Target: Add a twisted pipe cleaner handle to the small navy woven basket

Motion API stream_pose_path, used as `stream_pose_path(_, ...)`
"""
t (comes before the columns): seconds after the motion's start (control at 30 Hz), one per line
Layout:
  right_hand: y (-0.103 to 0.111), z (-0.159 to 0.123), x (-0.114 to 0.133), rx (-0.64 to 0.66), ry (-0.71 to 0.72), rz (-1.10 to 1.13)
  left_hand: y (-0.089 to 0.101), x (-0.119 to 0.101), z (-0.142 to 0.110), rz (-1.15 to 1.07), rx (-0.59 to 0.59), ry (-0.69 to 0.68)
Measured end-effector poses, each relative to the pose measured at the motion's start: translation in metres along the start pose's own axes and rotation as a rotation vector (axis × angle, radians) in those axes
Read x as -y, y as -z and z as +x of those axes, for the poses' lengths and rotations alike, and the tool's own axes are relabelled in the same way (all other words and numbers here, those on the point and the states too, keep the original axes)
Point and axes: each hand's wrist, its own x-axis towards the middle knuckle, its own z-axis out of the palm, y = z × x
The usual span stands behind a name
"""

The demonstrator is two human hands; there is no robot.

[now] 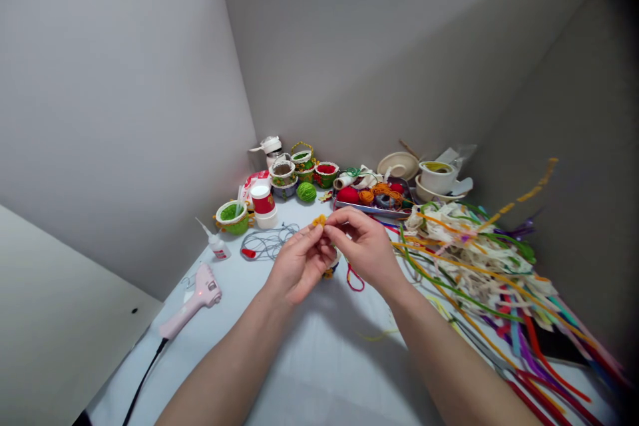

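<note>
A small curled yellow pipe-cleaner piece [319, 220] sticks up between my fingertips above the table's middle. My left hand [302, 259] pinches it between thumb and fingers. My right hand [362, 246] is closed too, its thumb and fingertips meeting the piece from the right. Most of the piece is hidden by my fingers. Under my hands, a partly covered item with yellow and dark blue parts [328, 273] stands on the table. A looped red cord [355, 278] lies just right of it.
Left are a pink glue gun [192, 303], a small glue bottle [218, 246] and grey cord [267, 243]. Small decorated baskets [283, 174] and a green yarn ball [306, 192] stand behind. A tray [374, 211] holds yarn. Pipe cleaners and fabric strips [464, 253] heap up on the right.
</note>
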Motion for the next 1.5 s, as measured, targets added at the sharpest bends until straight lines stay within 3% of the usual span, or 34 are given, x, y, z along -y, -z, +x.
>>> stream_pose_path(0.3,-0.01,-0.004,0.002,-0.042,0.02,0.02,-0.002,0.006,0.003,0.176,-0.083,-0.259)
stream_pose_path(0.5,-0.012,-0.005,-0.001,-0.052,-0.083,0.041,0.008,0.015,0.011,0.462,-0.209,-0.501)
stream_pose_path(0.57,-0.01,-0.003,-0.005,-0.04,-0.147,0.068,0.009,0.015,0.013,0.498,-0.218,-0.497)
stream_pose_path(0.7,-0.006,0.003,-0.013,-0.011,-0.286,0.128,0.008,0.011,0.014,0.41,-0.228,-0.36)
stream_pose_path(0.83,-0.005,0.005,-0.015,-0.014,-0.337,0.089,0.007,0.012,0.014,0.398,-0.225,-0.324)
stream_pose_path(1.07,-0.003,0.007,-0.019,-0.051,-0.337,0.013,0.015,0.018,0.017,0.621,-0.247,-0.399)
stream_pose_path(1.23,0.001,0.006,-0.021,-0.021,-0.274,-0.152,0.015,0.005,0.013,0.945,-0.188,-0.559)
stream_pose_path(1.37,-0.004,0.001,-0.022,0.047,-0.202,-0.276,0.016,-0.005,0.01,1.144,-0.148,-0.585)
stream_pose_path(1.5,-0.009,-0.001,-0.02,0.069,-0.23,-0.191,0.017,-0.006,0.011,1.221,-0.161,-0.641)
